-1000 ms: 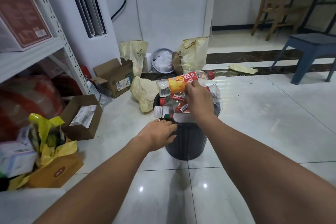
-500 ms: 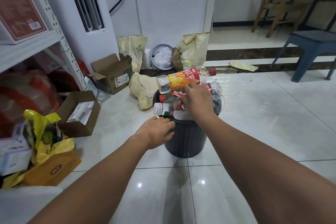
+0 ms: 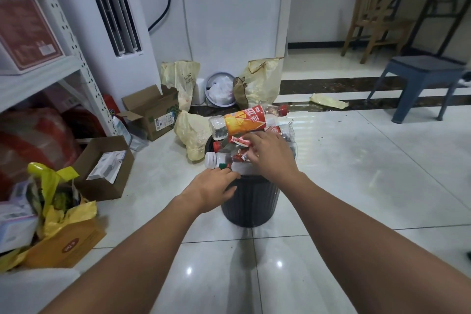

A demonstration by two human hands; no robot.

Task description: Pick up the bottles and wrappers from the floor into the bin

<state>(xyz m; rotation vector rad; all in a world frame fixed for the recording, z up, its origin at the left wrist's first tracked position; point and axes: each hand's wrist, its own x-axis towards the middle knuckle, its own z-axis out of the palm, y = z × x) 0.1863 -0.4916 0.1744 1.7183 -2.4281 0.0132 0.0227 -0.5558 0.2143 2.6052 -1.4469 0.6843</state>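
Head view: glossy white tile floor [image 3: 356, 173] under black bin [image 3: 251, 205].

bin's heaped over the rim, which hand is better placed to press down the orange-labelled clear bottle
Right, probably: the right hand lies atop the pile, next to the orange-labelled clear bottle. The left hand holds the black ribbed bin by its near rim.

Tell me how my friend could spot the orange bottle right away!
Find the black ribbed bin on the white tiled floor, heaped with bottles. The orange bottle lies sideways on the very top of the heap, just beyond the right hand. Only it wears a bright orange-and-red label; the white-capped bottle lies lower, at the left.
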